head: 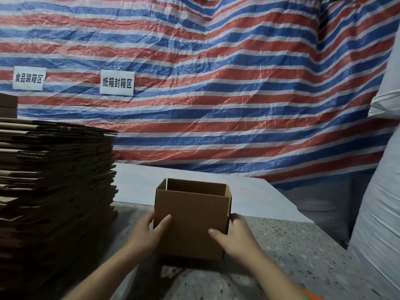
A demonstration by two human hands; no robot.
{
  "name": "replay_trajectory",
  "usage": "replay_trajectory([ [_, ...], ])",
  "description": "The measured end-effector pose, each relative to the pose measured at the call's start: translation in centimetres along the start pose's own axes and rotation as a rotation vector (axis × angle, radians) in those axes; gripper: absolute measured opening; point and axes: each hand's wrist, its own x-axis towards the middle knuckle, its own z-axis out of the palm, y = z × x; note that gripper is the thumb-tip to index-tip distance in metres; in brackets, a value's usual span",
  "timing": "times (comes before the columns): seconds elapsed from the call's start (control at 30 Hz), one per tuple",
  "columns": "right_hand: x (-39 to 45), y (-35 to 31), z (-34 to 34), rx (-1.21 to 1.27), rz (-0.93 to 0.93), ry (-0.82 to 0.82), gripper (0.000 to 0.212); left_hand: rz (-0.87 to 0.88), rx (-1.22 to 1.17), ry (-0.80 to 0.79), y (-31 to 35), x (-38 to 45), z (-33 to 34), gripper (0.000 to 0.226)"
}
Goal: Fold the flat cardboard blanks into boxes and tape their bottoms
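Small brown corrugated cardboard box (191, 221), open-topped, upright near bench (292, 256) front edge | light, stiff, crushable (hold low on side walls) | left hand (149, 231), right hand (234, 234) clasp its sides | flat blank stack (54, 180) at left edge

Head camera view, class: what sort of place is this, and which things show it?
Probably a packing workshop or warehouse corner: a tall stack of flat cardboard blanks, printed paper signs pinned to a striped tarpaulin, and an opened box held on a speckled worktable.
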Motion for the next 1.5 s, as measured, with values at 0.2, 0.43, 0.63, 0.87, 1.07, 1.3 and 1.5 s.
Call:
replay_trajectory([
  [0.2, 7.5, -1.2, 2.3, -0.253, -0.002, 0.027, 0.054, 0.042, 0.109, 0.014, -2.2, 7.1, -0.3, 0.035],
  [0.43, 18.3, -1.8, 6.7, -0.183, -0.01, -0.001, 0.051, 0.029, 0.25, 0.035, -4.6, 17.1, -1.0, 0.05],
  [0.63, 24.4, -0.5, 10.7, -0.104, 0.009, -0.052, 0.051, -0.023, 0.343, -0.011, -8.0, 23.8, -0.9, 0.054],
  [0.87, 28.7, 0.1, 13.8, -0.097, 0.064, -0.026, 0.041, -0.061, 0.394, 0.064, -11.8, 26.9, 0.7, 0.046],
  [1.07, 30.9, -0.5, 14.6, 0.189, 0.19, -0.076, 0.056, 0.001, 0.732, 0.315, -10.7, 25.0, 3.7, 0.043],
  [1.3, 29.8, -0.7, 13.9, 0.238, 0.235, -0.156, 0.054, -0.023, 0.761, 0.343, -9.9, 24.3, 3.9, 0.041],
  [1.5, 28.1, -0.8, 12.9, 0.277, 0.186, -0.288, 0.053, -0.052, 0.708, 0.327, -9.7, 24.3, 3.7, 0.031],
])
